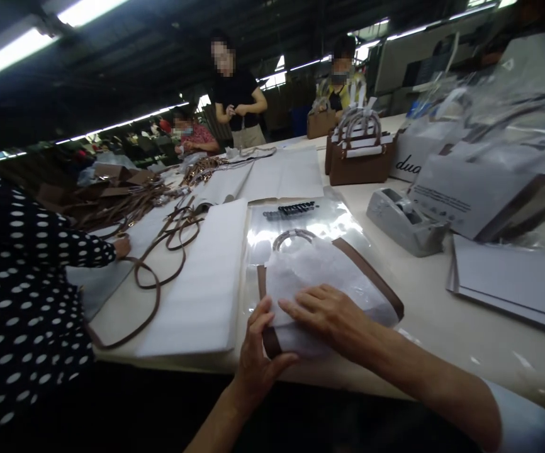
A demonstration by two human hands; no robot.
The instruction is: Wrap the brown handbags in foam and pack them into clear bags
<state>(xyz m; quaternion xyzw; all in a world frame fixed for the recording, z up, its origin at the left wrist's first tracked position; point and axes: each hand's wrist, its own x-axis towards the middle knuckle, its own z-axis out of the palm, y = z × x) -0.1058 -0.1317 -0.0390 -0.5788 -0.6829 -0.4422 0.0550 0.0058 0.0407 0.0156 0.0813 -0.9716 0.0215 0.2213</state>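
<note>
A brown handbag (367, 275) lies on the table in front of me, a white wrapping sheet (333, 264) over its face and its wrapped handles (295, 236) pointing away. My left hand (259, 352) grips the bag's near left corner, fingers along its side and thumb at the bottom edge. Across the white sheet, my right hand (326, 314) rests flat with its fingers stretched out. Under and beyond the bag is a shiny clear plastic bag (320, 217) with dark lettering.
Right of the handbag stands a grey tape dispenser (407, 220), near flat white sheets (513, 277). Wrapped bags (461, 182) and brown handbags (362, 163) stand behind. White foam sheets (206, 283) and brown straps (159, 283) lie left, beside a co-worker's dotted sleeve (78, 245).
</note>
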